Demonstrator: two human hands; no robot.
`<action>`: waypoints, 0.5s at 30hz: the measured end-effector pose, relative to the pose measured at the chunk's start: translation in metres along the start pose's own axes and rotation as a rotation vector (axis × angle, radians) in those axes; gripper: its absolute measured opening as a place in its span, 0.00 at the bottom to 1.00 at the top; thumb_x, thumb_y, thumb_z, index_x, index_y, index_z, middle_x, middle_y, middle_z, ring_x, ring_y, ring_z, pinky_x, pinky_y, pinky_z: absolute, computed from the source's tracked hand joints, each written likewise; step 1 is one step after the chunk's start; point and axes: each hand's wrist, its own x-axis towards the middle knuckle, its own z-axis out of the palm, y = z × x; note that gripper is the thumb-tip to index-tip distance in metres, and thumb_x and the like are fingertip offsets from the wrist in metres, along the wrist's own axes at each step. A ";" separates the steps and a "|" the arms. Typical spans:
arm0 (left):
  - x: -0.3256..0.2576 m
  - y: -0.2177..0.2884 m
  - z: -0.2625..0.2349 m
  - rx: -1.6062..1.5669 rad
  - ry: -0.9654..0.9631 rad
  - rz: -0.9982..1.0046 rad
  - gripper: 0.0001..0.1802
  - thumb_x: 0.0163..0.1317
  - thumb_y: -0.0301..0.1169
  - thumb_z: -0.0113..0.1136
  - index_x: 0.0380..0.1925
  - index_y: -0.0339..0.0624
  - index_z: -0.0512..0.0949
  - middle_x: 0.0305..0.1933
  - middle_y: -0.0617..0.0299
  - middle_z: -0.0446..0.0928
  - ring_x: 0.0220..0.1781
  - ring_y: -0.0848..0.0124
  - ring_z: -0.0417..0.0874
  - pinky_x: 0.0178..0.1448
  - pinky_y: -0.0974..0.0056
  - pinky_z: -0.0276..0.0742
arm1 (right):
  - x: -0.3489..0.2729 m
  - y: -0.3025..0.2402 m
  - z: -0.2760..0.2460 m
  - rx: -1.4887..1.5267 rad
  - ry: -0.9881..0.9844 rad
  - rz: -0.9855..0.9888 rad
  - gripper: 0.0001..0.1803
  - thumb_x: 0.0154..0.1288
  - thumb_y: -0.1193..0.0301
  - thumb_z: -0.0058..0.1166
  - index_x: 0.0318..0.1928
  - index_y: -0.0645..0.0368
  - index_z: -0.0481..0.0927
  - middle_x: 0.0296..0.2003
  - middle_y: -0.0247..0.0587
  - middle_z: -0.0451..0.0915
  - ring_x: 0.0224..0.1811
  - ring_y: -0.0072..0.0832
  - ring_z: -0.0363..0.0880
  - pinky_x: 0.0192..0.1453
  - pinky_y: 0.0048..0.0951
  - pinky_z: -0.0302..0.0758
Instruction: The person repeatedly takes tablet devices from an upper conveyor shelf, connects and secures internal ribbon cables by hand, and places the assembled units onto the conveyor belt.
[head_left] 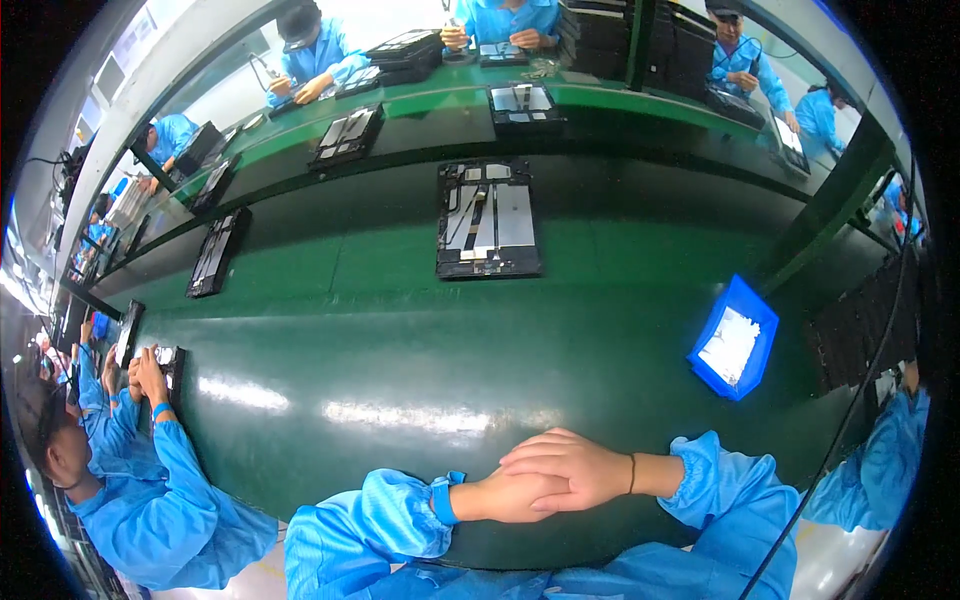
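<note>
My right hand clasps my left hand, whose own grip I cannot tell; the step appears a pause; reaching the opened tablet calls for unclasping first.

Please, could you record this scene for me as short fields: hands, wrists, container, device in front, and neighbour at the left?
Hands: right hand laid over left hand; palm of the left hidden
Wrists: blue band on the left, dark cord on the right
Container: blue bin holding white pieces, ahead and to the right, apart from the hands
Device in front: opened tablet, beyond the hands, untouched
Neighbour: person in blue, hands at a dark device
</note>
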 end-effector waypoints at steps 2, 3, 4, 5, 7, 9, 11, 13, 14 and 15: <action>0.003 0.001 -0.001 0.004 -0.003 0.003 0.13 0.52 0.26 0.59 0.39 0.38 0.82 0.41 0.48 0.81 0.47 0.51 0.80 0.51 0.54 0.76 | -0.002 0.000 -0.001 -0.007 0.002 0.005 0.29 0.62 0.56 0.59 0.61 0.56 0.74 0.62 0.39 0.73 0.64 0.38 0.69 0.66 0.40 0.61; 0.004 0.001 -0.001 0.005 -0.006 0.005 0.13 0.52 0.26 0.59 0.39 0.37 0.82 0.42 0.48 0.81 0.47 0.51 0.80 0.51 0.55 0.76 | -0.003 0.000 -0.002 -0.013 0.004 0.002 0.29 0.62 0.56 0.59 0.61 0.56 0.74 0.62 0.39 0.73 0.64 0.38 0.69 0.66 0.40 0.61; 0.005 0.002 0.000 0.006 -0.007 0.007 0.13 0.52 0.26 0.59 0.39 0.37 0.82 0.42 0.48 0.81 0.47 0.51 0.80 0.51 0.55 0.76 | -0.003 0.000 -0.003 -0.018 0.006 -0.001 0.29 0.62 0.56 0.59 0.61 0.56 0.74 0.62 0.39 0.73 0.64 0.38 0.69 0.66 0.40 0.61; 0.006 0.002 0.000 0.005 -0.012 -0.001 0.13 0.52 0.26 0.59 0.39 0.37 0.82 0.42 0.48 0.81 0.48 0.51 0.80 0.51 0.55 0.76 | -0.004 0.000 -0.003 -0.020 0.008 -0.001 0.29 0.62 0.56 0.59 0.61 0.56 0.74 0.62 0.39 0.73 0.64 0.38 0.69 0.66 0.40 0.61; 0.007 0.001 0.002 0.005 -0.015 -0.011 0.13 0.52 0.26 0.59 0.39 0.37 0.82 0.42 0.48 0.81 0.48 0.51 0.80 0.51 0.55 0.76 | -0.006 0.003 -0.003 0.001 0.013 -0.006 0.29 0.62 0.56 0.60 0.61 0.56 0.74 0.61 0.39 0.73 0.64 0.38 0.69 0.66 0.40 0.61; 0.008 -0.001 0.003 0.002 -0.008 -0.013 0.13 0.53 0.26 0.59 0.40 0.37 0.82 0.42 0.48 0.81 0.48 0.51 0.80 0.51 0.55 0.76 | -0.007 0.005 -0.004 -0.002 0.011 -0.006 0.30 0.62 0.56 0.60 0.61 0.56 0.74 0.61 0.39 0.73 0.64 0.38 0.69 0.66 0.41 0.61; 0.009 0.001 0.003 -0.002 -0.012 -0.019 0.13 0.53 0.26 0.58 0.39 0.37 0.82 0.41 0.48 0.81 0.48 0.51 0.81 0.51 0.55 0.76 | -0.008 0.005 -0.004 -0.003 0.009 -0.005 0.30 0.61 0.56 0.60 0.61 0.56 0.74 0.61 0.39 0.73 0.64 0.38 0.69 0.66 0.41 0.61; 0.011 0.001 0.003 -0.004 -0.013 -0.024 0.13 0.53 0.26 0.58 0.39 0.37 0.82 0.41 0.48 0.81 0.48 0.51 0.81 0.51 0.55 0.76 | -0.009 0.005 -0.006 0.016 0.006 -0.002 0.30 0.61 0.56 0.60 0.61 0.56 0.74 0.62 0.39 0.73 0.64 0.38 0.69 0.66 0.41 0.61; 0.013 0.001 0.004 0.003 -0.001 -0.012 0.13 0.53 0.26 0.58 0.39 0.37 0.82 0.41 0.48 0.81 0.47 0.51 0.81 0.51 0.55 0.76 | -0.010 0.006 -0.006 0.016 0.006 -0.002 0.30 0.61 0.56 0.60 0.61 0.56 0.74 0.62 0.39 0.73 0.64 0.38 0.69 0.66 0.41 0.61; 0.014 0.000 0.004 0.010 0.010 0.001 0.13 0.54 0.27 0.58 0.39 0.37 0.82 0.41 0.48 0.81 0.47 0.50 0.81 0.51 0.55 0.76 | -0.011 0.007 -0.006 0.016 0.009 -0.006 0.30 0.61 0.56 0.60 0.61 0.56 0.74 0.62 0.39 0.73 0.64 0.38 0.69 0.67 0.41 0.61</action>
